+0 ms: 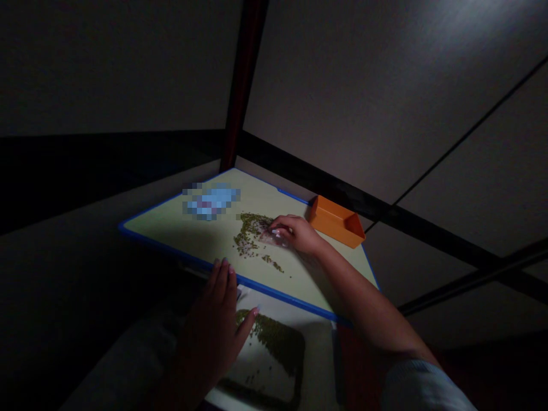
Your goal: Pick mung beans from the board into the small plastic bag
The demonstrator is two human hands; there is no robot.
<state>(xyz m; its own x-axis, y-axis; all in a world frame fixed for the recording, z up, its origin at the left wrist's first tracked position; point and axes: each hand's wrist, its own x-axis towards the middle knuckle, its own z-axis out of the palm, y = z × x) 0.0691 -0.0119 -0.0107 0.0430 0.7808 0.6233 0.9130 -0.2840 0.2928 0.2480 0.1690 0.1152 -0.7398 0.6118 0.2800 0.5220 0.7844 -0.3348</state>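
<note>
A pale yellow-green board with a blue rim (pixel 145 234) lies in front of me. Small green beans (pixel 250 231) are scattered on its middle. My right hand (pixel 295 233) rests on the board at the edge of the beans, fingers curled and pressed together at the tips; what they pinch is too small to make out. My left hand (pixel 216 319) lies with fingers stretched over the board's near rim and a white tray (pixel 319 365) below it. That tray holds a heap of the same green beans (pixel 278 342).
An orange rectangular box (pixel 336 221) stands open at the board's far right corner. A blurred blue patch (pixel 210 201) sits on the board's far left. A dark post (pixel 244 85) rises behind the board. The surroundings are dim.
</note>
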